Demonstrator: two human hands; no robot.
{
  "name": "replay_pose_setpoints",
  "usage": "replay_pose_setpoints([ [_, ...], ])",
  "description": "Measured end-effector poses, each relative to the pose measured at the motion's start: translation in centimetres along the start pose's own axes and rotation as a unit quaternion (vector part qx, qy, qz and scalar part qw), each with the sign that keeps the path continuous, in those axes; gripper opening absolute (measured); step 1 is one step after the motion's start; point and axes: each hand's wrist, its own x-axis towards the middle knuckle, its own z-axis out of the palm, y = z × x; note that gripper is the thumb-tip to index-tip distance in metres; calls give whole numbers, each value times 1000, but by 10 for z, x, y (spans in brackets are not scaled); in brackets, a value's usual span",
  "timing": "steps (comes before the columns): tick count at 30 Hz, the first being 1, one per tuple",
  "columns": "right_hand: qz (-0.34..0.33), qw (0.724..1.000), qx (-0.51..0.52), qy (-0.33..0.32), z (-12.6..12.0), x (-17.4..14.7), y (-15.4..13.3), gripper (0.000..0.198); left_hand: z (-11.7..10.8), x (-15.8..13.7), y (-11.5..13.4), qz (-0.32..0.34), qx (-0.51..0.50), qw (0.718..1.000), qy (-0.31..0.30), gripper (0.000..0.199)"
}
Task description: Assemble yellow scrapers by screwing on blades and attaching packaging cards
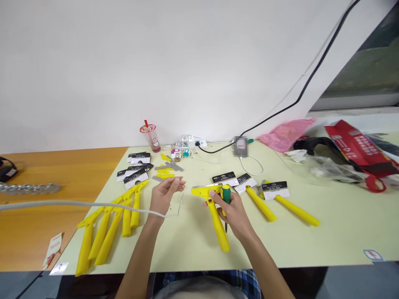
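head camera view: a right hand grips a yellow scraper and a green-handled screwdriver over a pale table. left of that scraper, a left hand curls loosely, thumb near fingers; whether it pinches anything cannot be told. bare yellow handles lie farther left of the scraper, carded handles to its right.

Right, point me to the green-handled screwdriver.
In the head view, the green-handled screwdriver is just right of centre, held in the right hand beside the yellow scraper.
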Motion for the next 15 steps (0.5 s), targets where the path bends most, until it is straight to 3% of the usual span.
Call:
replay_pose_setpoints([
  [3,5,1000,15,18,-8,-12,17,58,-19,-19,-22,-22,-38,997,68,52],
  [7,14,998,32,61,-13,-20,30,58,-33,-47,-42,-36,-39,994,93,46],
  [11,8,998,29,57,-11,-20,40,59,-25,-79,-64,-46,-36,992,113,49],
  [15,12,999,27,40,-7,-15,51,58,-5,-103,-77,-27,18,998,62,49],
])
